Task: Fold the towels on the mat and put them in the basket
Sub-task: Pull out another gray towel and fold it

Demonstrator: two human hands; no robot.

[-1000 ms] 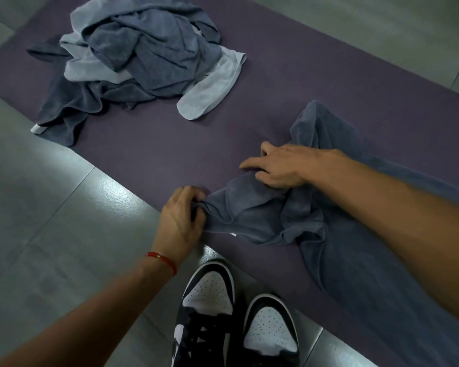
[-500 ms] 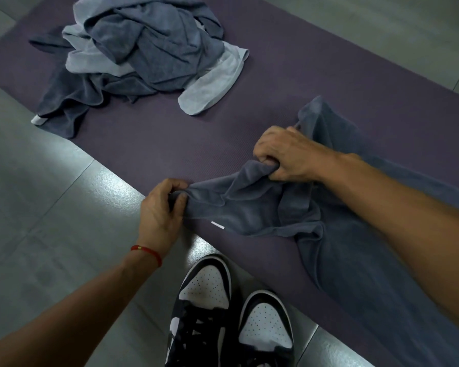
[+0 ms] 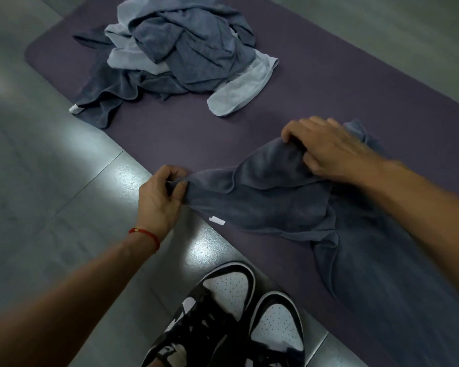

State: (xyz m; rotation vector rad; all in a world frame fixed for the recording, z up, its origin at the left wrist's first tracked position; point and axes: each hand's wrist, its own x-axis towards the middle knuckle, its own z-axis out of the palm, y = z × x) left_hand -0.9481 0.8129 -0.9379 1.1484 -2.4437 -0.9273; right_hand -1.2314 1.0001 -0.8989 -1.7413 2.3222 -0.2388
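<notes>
My left hand (image 3: pixel 161 200) pinches one corner of the dark grey towel (image 3: pixel 270 200) between thumb and curled fingers, right at the near edge of the purple mat (image 3: pixel 329 83). My right hand (image 3: pixel 329 152) reaches further out — fingers curled over a bunched fold of the same towel, gripping it. Both forearms stretch forward from the bottom of the view, a red string bracelet (image 3: pixel 146 234) on my left wrist. The towel's far end runs under my right arm and off the lower right edge, blurred. The pile of unfolded towels (image 3: pixel 180 54) lies well apart, at the mat's far end — how many, I cannot tell.
</notes>
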